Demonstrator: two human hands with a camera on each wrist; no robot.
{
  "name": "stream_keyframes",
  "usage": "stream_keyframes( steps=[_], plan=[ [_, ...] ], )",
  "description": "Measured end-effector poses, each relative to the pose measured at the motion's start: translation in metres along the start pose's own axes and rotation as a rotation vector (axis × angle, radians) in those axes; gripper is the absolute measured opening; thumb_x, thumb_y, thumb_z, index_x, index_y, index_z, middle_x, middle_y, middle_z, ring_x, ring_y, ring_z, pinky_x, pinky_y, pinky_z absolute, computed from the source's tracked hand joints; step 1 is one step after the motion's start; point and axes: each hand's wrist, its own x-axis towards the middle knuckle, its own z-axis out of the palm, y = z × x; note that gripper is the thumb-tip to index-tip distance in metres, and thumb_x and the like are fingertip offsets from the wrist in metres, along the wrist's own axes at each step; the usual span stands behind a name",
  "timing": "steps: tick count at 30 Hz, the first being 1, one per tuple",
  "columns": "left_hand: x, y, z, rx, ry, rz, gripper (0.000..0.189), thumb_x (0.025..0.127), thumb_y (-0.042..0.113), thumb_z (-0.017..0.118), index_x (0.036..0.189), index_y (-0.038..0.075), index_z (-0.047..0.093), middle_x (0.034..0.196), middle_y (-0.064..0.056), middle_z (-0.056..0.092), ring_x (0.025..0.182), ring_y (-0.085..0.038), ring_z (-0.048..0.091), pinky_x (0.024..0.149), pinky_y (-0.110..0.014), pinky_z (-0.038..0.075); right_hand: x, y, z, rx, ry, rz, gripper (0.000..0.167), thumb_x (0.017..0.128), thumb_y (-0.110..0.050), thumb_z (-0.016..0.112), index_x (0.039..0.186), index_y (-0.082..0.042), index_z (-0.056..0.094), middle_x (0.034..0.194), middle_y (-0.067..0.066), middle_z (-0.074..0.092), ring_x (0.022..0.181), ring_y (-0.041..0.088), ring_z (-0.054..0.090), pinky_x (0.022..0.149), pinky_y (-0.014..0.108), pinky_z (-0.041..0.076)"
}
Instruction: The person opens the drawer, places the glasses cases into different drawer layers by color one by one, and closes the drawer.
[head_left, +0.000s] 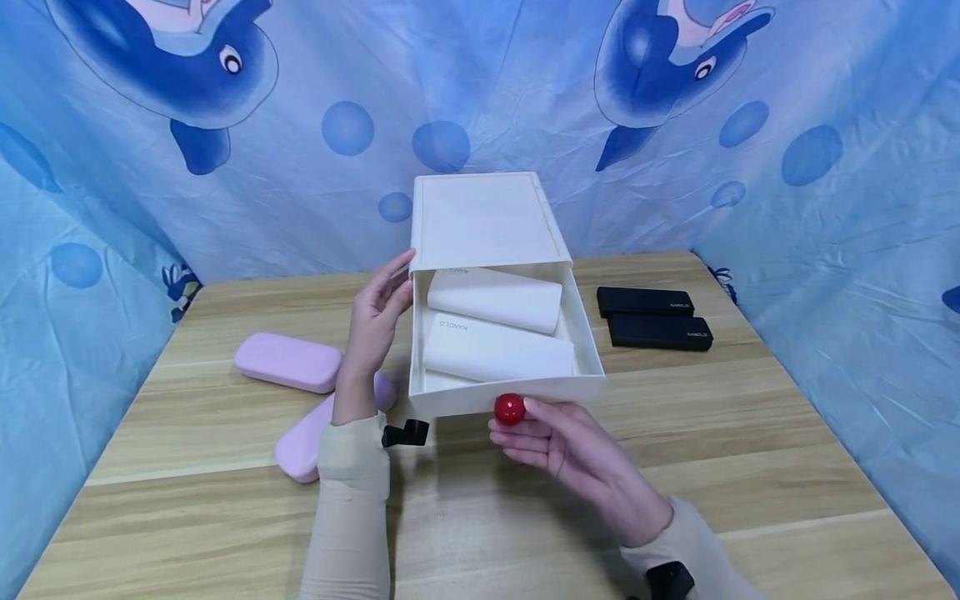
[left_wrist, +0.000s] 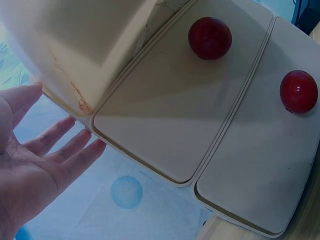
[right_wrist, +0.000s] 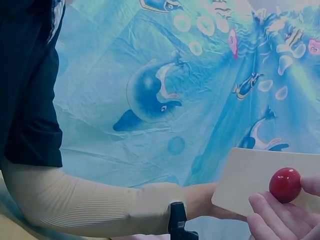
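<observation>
A white drawer unit [head_left: 480, 218] stands on the table with its top drawer [head_left: 491, 389] pulled out. Two white glasses cases [head_left: 495, 300] with lettering lie inside the drawer. My right hand [head_left: 577, 454] pinches the round red knob [head_left: 510, 409] on the drawer's front between thumb and fingers. Against the left side of the unit, my left hand [head_left: 375, 321] rests its fairly straight fingers. Below the pulled-out drawer, two closed drawer fronts [left_wrist: 150, 135] with red knobs [left_wrist: 210, 38] show in the left wrist view.
Two lilac glasses cases [head_left: 288, 362] lie left of the unit, one partly hidden behind my left arm. To the right lie two black cases [head_left: 660, 332] with small lettering. A blue dolphin-print cloth [head_left: 495, 83] hangs behind the wooden table [head_left: 750, 467] and along its sides.
</observation>
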Motion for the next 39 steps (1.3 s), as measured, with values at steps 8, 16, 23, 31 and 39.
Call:
stream_keyframes(
  steps=[8,16,23,31,39],
  plan=[
    [0.0,0.0,0.0,0.009,0.004,0.006,0.042,0.101,0.006,0.047,0.143,0.003,0.045,0.145,-0.011,0.047,0.129,-0.02,0.052,0.099,-0.02,0.051,0.008,-0.004,0.002,0.013,-0.005,-0.01,0.023,0.101,-0.021,0.051,0.114,-0.01,0.066,0.105,0.008,0.074,0.101,0.018,0.071,0.094,0.031,0.056],
    [0.001,0.0,0.0,0.012,0.0,0.004,0.043,0.101,0.007,0.047,0.143,0.004,0.045,0.145,-0.012,0.048,0.13,-0.022,0.051,0.099,-0.02,0.05,0.015,-0.004,0.002,0.015,-0.02,-0.043,0.023,0.102,-0.019,0.049,0.113,-0.01,0.067,0.104,0.008,0.075,0.099,0.018,0.071,0.091,0.03,0.057],
    [0.001,0.0,0.0,0.007,0.003,0.006,0.042,0.101,0.006,0.047,0.143,0.003,0.045,0.144,-0.014,0.049,0.13,-0.024,0.051,0.098,-0.018,0.051,0.018,-0.006,0.002,0.02,-0.007,-0.056,0.022,0.101,-0.019,0.05,0.111,-0.011,0.068,0.103,0.008,0.075,0.098,0.018,0.072,0.09,0.03,0.057],
    [0.001,0.0,0.001,0.01,0.007,0.006,0.042,0.101,0.005,0.047,0.143,0.002,0.045,0.145,-0.014,0.048,0.13,-0.024,0.051,0.098,-0.018,0.051,0.024,-0.009,0.002,0.027,-0.013,-0.07,0.023,0.102,-0.019,0.048,0.11,-0.012,0.068,0.103,0.008,0.075,0.097,0.018,0.072,0.091,0.03,0.057],
    [0.001,-0.001,0.001,0.013,0.009,0.01,0.042,0.101,0.006,0.047,0.143,0.003,0.045,0.145,-0.013,0.048,0.13,-0.025,0.051,0.098,-0.019,0.051,0.027,-0.012,0.003,0.04,0.014,-0.077,0.022,0.102,-0.019,0.049,0.109,-0.011,0.069,0.101,0.008,0.075,0.096,0.019,0.072,0.089,0.031,0.058]
  ],
)
